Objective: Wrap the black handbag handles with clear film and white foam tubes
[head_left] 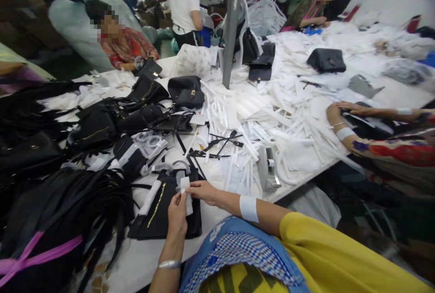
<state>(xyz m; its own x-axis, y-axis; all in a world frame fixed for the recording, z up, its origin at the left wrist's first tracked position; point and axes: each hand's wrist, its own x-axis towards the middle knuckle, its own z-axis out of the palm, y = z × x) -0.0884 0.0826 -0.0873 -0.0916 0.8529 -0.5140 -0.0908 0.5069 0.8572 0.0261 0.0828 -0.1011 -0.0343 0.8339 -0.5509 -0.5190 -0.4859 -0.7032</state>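
A black handbag with a gold zip lies flat on the table right in front of me. Over its right half, a short white strip is pinched by my left hand from the near side. My right hand reaches in from the right, its fingers closed on the same strip near its top. A clear plastic wrap covers the bag's handle at its far edge. Another white strip lies along the bag's left side.
Black straps tied with a pink ribbon pile up on the left. Several black bags lie beyond. White strips cover the middle, near a metal tape dispenser and a grey pole. A co-worker's hands work at right.
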